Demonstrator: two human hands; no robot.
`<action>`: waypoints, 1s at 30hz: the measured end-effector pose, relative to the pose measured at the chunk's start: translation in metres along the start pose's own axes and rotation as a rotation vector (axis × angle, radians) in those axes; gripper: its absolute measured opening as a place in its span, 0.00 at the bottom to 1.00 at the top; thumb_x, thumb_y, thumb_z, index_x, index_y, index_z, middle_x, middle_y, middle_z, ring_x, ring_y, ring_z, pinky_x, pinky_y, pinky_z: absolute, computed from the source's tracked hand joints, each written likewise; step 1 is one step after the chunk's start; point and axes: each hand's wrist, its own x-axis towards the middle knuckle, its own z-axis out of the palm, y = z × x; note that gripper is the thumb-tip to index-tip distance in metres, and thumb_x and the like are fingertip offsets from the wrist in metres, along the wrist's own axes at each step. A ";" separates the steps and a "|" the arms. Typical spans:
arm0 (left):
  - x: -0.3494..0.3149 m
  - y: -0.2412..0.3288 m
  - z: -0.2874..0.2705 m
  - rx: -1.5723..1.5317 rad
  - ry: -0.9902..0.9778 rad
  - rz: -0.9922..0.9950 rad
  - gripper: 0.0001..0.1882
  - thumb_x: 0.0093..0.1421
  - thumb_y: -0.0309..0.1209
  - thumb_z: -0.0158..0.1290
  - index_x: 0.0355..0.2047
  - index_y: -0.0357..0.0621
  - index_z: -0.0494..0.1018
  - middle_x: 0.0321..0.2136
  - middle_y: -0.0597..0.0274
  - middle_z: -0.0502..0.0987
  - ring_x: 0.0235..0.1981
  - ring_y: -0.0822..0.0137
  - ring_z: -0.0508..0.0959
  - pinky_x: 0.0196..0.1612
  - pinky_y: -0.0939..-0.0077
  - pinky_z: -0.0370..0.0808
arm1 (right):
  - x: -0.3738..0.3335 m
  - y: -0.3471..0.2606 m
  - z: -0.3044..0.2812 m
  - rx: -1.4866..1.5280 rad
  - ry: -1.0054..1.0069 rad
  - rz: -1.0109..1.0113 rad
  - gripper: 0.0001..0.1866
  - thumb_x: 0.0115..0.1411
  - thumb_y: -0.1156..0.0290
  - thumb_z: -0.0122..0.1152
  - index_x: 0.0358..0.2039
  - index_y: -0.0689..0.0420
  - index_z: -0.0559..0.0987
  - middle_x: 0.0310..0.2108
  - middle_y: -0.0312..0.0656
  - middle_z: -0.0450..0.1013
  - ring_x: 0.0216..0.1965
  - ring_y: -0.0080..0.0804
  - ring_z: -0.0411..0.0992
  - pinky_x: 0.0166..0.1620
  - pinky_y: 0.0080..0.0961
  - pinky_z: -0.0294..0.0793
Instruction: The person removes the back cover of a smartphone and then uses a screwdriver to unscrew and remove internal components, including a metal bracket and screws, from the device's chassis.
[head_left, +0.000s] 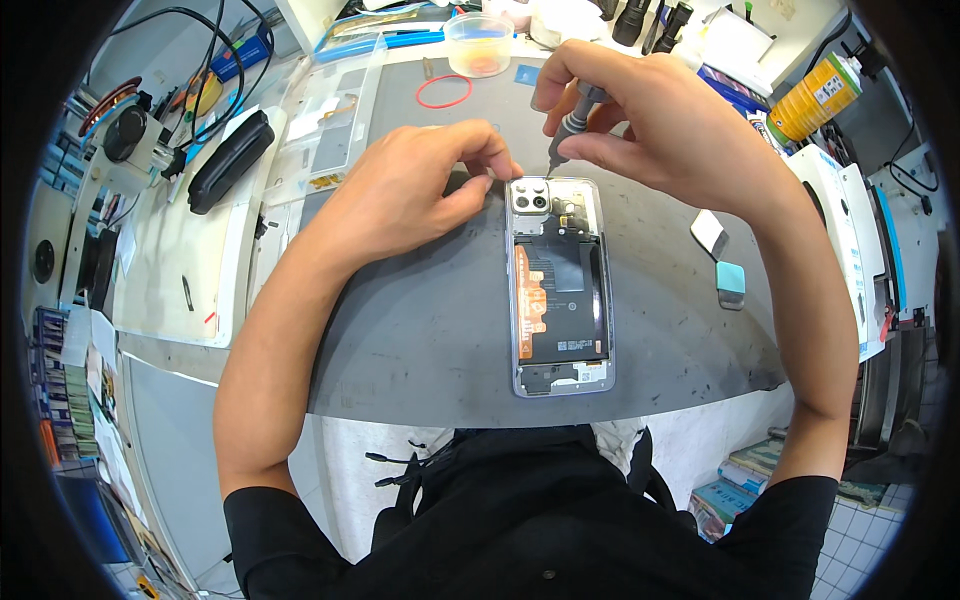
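An opened smartphone [568,285] lies face down on the grey mat with its back cover off, showing a black battery, an orange flex cable and a square camera block [530,197]. My right hand [640,120] grips a grey screwdriver [574,122] between thumb and fingers; its tip meets the phone's top edge, just right of the camera block. With curled fingers, my left hand [425,185] rests at the phone's upper left corner, fingertips against its edge. Whether a small part sits under those fingertips cannot be made out.
Beyond my hands stand a clear plastic tub [478,45] and a red rubber band [444,92]. To the left are a clear parts case [335,125] and a black pouch [231,162]. Two small blocks, one teal-topped [730,284], lie right; a yellow can [815,98] stands farther back.
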 end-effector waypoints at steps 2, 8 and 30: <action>0.001 -0.001 0.001 -0.005 0.003 0.009 0.07 0.59 0.17 0.49 0.37 0.36 0.72 0.40 0.58 0.85 0.34 0.73 0.80 0.33 0.77 0.77 | -0.002 0.005 0.001 0.064 0.035 -0.023 0.16 0.59 0.81 0.65 0.46 0.58 0.72 0.40 0.39 0.79 0.37 0.26 0.80 0.38 0.23 0.80; 0.000 0.001 0.000 0.058 0.042 0.032 0.09 0.60 0.25 0.57 0.41 0.40 0.77 0.35 0.63 0.84 0.34 0.72 0.81 0.33 0.75 0.76 | -0.004 0.005 -0.005 0.253 0.109 -0.079 0.14 0.61 0.81 0.63 0.46 0.58 0.72 0.39 0.39 0.79 0.40 0.24 0.79 0.39 0.19 0.80; -0.004 -0.018 -0.006 0.633 0.251 -0.028 0.10 0.57 0.27 0.57 0.39 0.47 0.83 0.38 0.63 0.83 0.40 0.58 0.80 0.43 0.63 0.77 | -0.027 -0.005 0.025 0.282 0.198 -0.084 0.15 0.59 0.76 0.66 0.44 0.57 0.71 0.36 0.36 0.80 0.36 0.29 0.81 0.32 0.23 0.81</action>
